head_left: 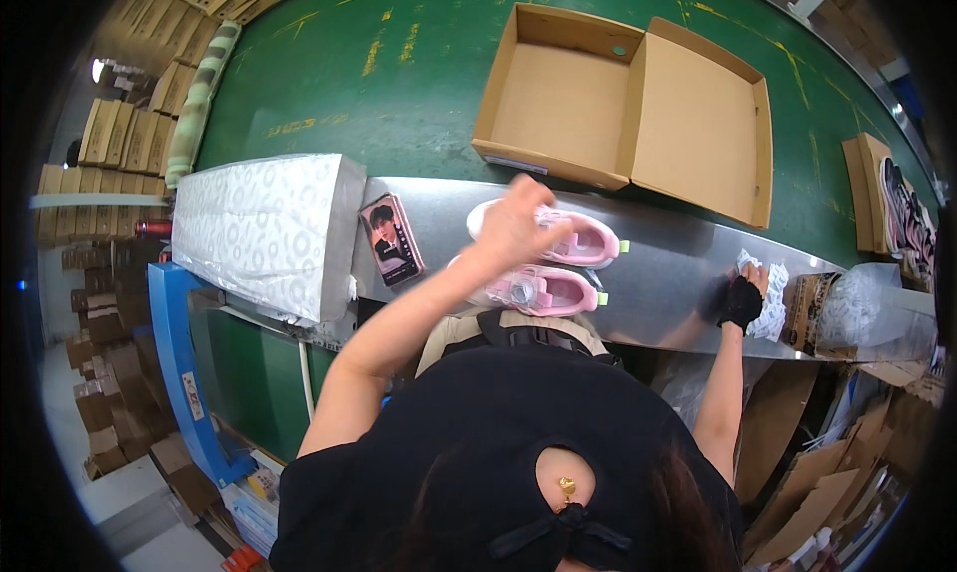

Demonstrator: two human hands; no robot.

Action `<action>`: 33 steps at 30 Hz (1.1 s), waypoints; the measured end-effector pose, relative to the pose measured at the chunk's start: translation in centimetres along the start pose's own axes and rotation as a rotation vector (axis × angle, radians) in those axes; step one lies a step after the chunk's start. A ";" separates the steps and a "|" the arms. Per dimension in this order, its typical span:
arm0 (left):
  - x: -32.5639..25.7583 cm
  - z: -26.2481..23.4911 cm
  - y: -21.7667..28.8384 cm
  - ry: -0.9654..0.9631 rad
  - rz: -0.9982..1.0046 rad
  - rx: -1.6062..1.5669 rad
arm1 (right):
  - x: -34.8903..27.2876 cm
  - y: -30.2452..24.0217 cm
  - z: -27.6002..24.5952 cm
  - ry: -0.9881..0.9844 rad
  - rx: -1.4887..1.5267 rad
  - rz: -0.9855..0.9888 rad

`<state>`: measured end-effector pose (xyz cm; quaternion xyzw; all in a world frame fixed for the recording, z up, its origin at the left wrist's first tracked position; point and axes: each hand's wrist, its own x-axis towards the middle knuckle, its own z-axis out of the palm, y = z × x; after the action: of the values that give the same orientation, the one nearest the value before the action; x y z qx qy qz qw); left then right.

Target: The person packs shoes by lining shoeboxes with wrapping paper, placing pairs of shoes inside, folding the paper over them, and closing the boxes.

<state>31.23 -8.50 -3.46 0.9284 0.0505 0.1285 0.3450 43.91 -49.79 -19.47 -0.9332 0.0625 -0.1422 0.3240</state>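
A pair of pink and white shoes lies side by side on the metal strip in front of me: the far shoe (588, 241) and the near shoe (563, 291). My left hand (513, 225) is over the far shoe's front, thumb and fingers apart. Whether it touches the shoe is hard to tell. Off to the right, my right hand (745, 295) wears a black fingerless glove. Its fingers close over a pile of small white printed packets (770, 318); part of the grip is hidden.
An open brown shoebox (568, 83) with its lid folded back lies on the green table. Left stand a stack of patterned white paper (259, 233) and a box with a portrait (392, 241). At right are a plastic-wrapped carton (832, 311) and a box of shoes (877, 198).
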 end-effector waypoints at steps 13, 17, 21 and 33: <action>-1.8 -2.4 -2.3 -0.006 -0.282 -0.329 | -0.9 -5.6 -3.3 0.246 0.442 0.111; -1.7 -4.3 -3.1 -0.021 -0.380 -0.460 | -0.3 -9.2 -3.7 0.117 0.804 0.315; -1.6 -4.7 -4.5 -0.031 -0.449 -0.664 | -0.5 -17.1 -5.0 -0.047 0.889 0.233; -4.6 -3.5 -1.6 -0.182 -0.176 -0.402 | -2.4 -33.8 5.4 -0.734 0.472 -0.397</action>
<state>25.79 -5.91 -2.89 0.8408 0.0732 0.0212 0.5360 44.13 -19.68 -2.98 -0.8167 -0.2695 0.1271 0.4942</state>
